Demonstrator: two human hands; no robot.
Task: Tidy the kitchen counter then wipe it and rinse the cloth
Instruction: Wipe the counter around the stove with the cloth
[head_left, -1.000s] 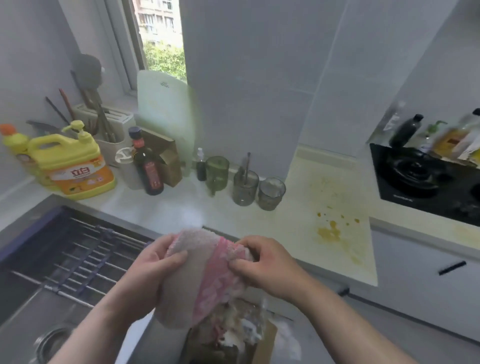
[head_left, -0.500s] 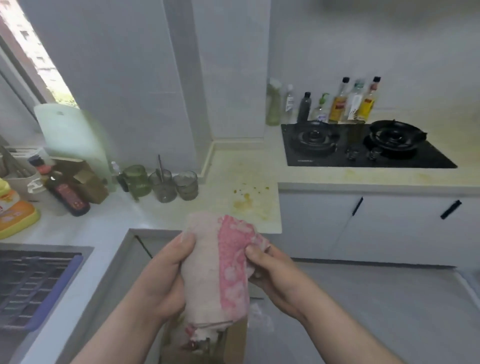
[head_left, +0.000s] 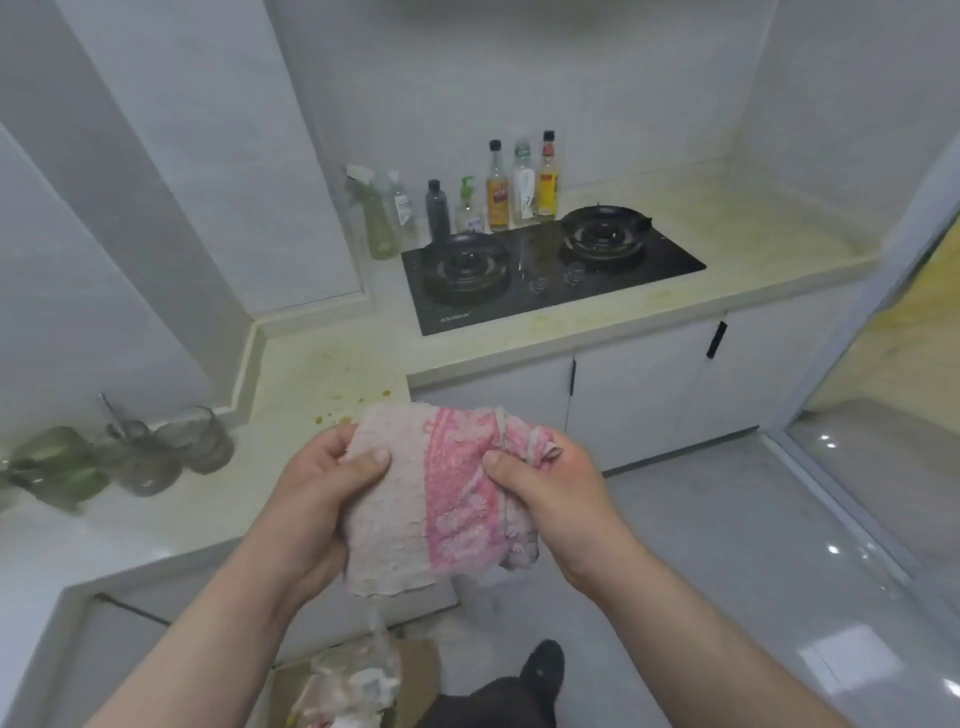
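This is a small home kitchen: an L-shaped pale counter (head_left: 332, 374), stained yellow in places, runs along white tiled walls (head_left: 218, 156) and carries a black two-burner gas hob (head_left: 550, 275). Behind the hob stand sauce and oil bottles (head_left: 522, 182) and a spray bottle (head_left: 376, 223), and a cluster of drinking glasses (head_left: 156, 457) sits at the left. White cabinet doors (head_left: 639, 395) with dark handles close the space below, above a glossy tiled floor (head_left: 727, 545).

Rough, nubbly pink-and-cream terry cloth (head_left: 431, 499), glossy black glass hob (head_left: 550, 280), stained matt pale stone counter (head_left: 332, 374), shiny grey floor tiles (head_left: 753, 545), clear glass cups (head_left: 208, 441).
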